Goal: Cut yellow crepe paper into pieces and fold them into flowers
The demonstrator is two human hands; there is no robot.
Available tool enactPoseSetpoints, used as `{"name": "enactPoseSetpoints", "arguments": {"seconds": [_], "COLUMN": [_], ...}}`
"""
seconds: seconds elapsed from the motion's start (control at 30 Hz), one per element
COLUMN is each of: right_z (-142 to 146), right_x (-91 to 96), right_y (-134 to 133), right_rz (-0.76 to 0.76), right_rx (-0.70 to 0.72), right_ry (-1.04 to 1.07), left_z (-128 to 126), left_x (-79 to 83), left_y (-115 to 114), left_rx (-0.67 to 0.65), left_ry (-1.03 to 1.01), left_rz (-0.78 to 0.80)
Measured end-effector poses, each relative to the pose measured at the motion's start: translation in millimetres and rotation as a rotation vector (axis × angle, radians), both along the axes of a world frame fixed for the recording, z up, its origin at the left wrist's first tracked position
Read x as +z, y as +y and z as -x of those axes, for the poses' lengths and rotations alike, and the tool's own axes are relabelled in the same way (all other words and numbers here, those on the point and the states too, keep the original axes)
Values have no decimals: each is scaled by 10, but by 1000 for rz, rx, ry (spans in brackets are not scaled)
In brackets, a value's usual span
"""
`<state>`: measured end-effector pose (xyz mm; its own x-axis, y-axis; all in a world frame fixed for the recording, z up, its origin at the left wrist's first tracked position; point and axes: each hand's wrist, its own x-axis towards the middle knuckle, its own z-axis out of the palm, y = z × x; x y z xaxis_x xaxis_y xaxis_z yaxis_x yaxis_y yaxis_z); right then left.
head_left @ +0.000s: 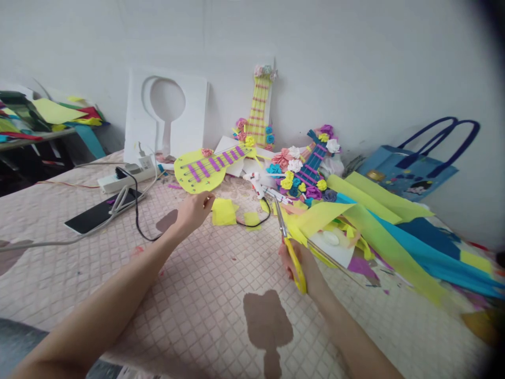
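My right hand (305, 266) grips yellow-handled scissors (287, 241), blades pointing away toward a pile of yellow and blue foam sheets (379, 231). My left hand (194, 209) reaches forward with fingers curled, just left of a small yellow foam piece (223, 211); nothing shows in it. A yellow foam guitar (205, 168) with purple frets lies just beyond the left hand. A second yellow guitar neck (259, 108) leans upright against the wall, and a blue guitar (311, 163) ringed with paper flowers rests beside it.
A white power strip (126, 178) with cables and a black phone (103, 210) lie at the left. A glue gun (256, 184) sits behind the yellow scraps. A white foam cut-out board (165, 116) leans on the wall. A blue bag (410, 168) stands at the right.
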<state>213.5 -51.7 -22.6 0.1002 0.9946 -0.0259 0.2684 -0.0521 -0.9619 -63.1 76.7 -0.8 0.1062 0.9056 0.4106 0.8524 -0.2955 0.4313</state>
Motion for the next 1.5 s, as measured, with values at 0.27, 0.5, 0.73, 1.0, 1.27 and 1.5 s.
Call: {"name": "enactPoseSetpoints", "arguments": {"seconds": [0.27, 0.5, 0.73, 1.0, 1.27, 1.5], "right_z": [-302, -407, -320, -62, 63, -101], "right_x": [181, 112, 91, 30, 17, -16], "right_y": [89, 110, 101, -31, -114, -13], "right_rz": [62, 30, -66, -145, -192, -159], "right_rx": [-142, -150, -133, -15, 64, 3], "right_ry": [-1176, -1248, -1146, -1129, -997, -1082], "left_z": [-1, 39, -31, -92, -83, -63], "left_x": [22, 15, -175, -256, -229, -149], "left_y": [-99, -92, -57, -32, -28, -81], "left_rx": [-39, -126, -434, -387, -296, -263], "left_ry": [2, -3, 199, 251, 133, 76], "left_rz": [19, 25, -45, -3, -39, -55]}}
